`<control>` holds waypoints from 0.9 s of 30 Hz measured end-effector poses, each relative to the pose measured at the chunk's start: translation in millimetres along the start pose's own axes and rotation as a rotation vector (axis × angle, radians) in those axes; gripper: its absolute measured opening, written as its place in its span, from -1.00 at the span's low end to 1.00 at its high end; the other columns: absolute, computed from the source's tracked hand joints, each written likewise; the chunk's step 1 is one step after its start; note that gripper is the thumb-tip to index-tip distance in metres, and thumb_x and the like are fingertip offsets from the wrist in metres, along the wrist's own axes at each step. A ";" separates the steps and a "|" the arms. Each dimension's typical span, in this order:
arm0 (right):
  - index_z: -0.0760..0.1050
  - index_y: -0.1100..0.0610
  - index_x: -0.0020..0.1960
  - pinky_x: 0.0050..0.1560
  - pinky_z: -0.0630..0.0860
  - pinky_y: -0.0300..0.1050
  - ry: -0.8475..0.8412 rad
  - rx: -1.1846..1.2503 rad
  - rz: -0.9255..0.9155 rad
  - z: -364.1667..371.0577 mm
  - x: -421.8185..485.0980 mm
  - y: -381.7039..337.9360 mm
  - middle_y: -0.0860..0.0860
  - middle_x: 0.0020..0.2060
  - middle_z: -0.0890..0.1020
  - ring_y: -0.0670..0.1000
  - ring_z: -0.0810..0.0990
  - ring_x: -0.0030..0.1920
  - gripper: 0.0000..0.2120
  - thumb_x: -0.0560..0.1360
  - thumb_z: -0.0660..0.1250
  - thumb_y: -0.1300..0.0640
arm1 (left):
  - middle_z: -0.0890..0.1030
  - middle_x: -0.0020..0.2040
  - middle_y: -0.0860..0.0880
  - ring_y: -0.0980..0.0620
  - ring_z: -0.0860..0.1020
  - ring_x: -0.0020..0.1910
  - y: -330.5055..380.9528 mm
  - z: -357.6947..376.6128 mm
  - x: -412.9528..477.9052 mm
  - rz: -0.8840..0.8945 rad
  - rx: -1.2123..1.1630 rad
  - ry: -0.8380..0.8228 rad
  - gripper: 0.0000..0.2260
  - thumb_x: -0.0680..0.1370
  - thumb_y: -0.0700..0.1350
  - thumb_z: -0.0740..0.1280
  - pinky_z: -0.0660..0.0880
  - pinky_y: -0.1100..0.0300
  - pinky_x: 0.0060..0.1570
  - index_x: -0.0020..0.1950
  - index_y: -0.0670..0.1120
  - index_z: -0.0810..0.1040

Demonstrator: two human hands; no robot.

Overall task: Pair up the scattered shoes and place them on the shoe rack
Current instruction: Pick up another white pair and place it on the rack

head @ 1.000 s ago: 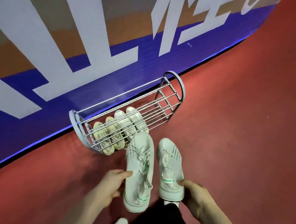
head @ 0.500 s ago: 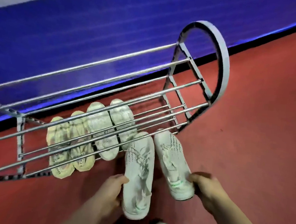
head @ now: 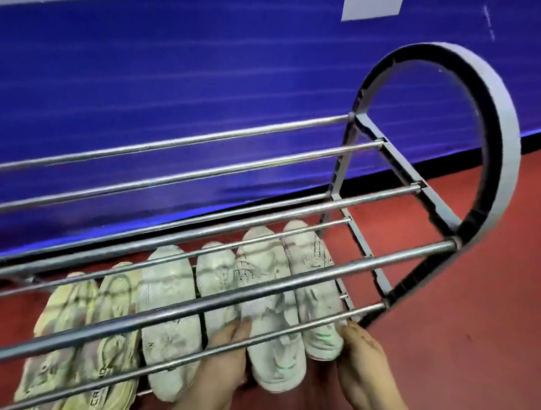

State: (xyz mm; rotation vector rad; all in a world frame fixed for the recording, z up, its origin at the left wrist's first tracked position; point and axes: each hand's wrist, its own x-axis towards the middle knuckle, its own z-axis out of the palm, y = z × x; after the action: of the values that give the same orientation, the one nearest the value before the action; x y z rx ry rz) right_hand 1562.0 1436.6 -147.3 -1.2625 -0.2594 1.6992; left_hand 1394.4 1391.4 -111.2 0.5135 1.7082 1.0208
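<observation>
The white sneakers with green trim (head: 277,357) are set side by side, toes far, on the lower tier at the right end of the shoe rack (head: 505,154). The left one's heel is gripped by the left hand (head: 224,362) and the right one's by the right hand (head: 363,362), fingers curled round them. To their left a white pair (head: 167,337) and a yellowish pair (head: 51,369) are lined up on the same tier.

Silver-grey shoe rack (head: 507,155), red floor (head: 482,324), blue wall (head: 175,80), pale yellow shoes (head: 60,313), white shoes (head: 268,317), perhaps green-trimmed heels.
</observation>
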 end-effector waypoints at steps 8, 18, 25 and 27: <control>0.54 0.26 -0.03 -0.42 0.55 -0.27 0.125 -0.130 -0.113 11.3 9.8 -4.1 0.01 -0.38 0.70 -0.08 0.67 -0.40 -0.88 0.49 0.28 0.40 | 0.60 -0.10 0.10 0.17 0.55 -0.10 -3.1 22.1 31.4 0.144 0.353 0.128 -0.71 0.60 0.01 0.20 0.45 0.37 -0.08 0.10 -0.13 0.62; 0.51 0.27 -0.40 -0.28 0.48 0.03 0.415 -0.636 -0.039 -22.4 21.8 25.3 0.11 -0.62 0.54 0.12 0.51 -0.52 -0.63 0.44 0.40 0.03 | 0.59 0.12 -0.11 -0.07 0.56 0.13 -1.0 29.7 36.7 0.040 0.841 0.085 -0.79 0.59 -0.15 0.14 0.48 0.20 0.09 0.11 -0.13 0.53; 0.54 0.32 -0.39 -0.23 0.57 0.10 0.401 -0.710 -0.095 -25.3 25.7 24.9 0.15 -0.59 0.57 0.14 0.54 -0.51 -0.63 0.47 0.36 0.08 | 0.51 -0.18 -0.13 -0.14 0.59 -0.05 12.2 31.4 50.0 -0.088 0.500 0.189 -0.79 0.53 -0.25 0.23 0.48 0.22 -0.22 -0.31 -0.09 0.41; 0.56 0.33 -0.34 -0.22 0.57 0.07 0.388 -0.723 -0.095 -25.9 24.1 24.9 0.14 -0.58 0.58 0.12 0.56 -0.50 -0.63 0.47 0.35 0.04 | 0.58 0.02 -0.21 -0.16 0.57 0.12 16.8 34.6 49.5 -0.082 0.566 0.137 -0.86 0.56 -0.22 0.21 0.43 0.25 -0.09 -0.03 -0.16 0.57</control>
State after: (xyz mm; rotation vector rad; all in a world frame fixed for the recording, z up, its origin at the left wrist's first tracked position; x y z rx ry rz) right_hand 1569.5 1433.7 -189.9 -2.0339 -0.7259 1.2698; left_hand 1405.4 1450.7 -128.2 0.7358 2.1288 0.5094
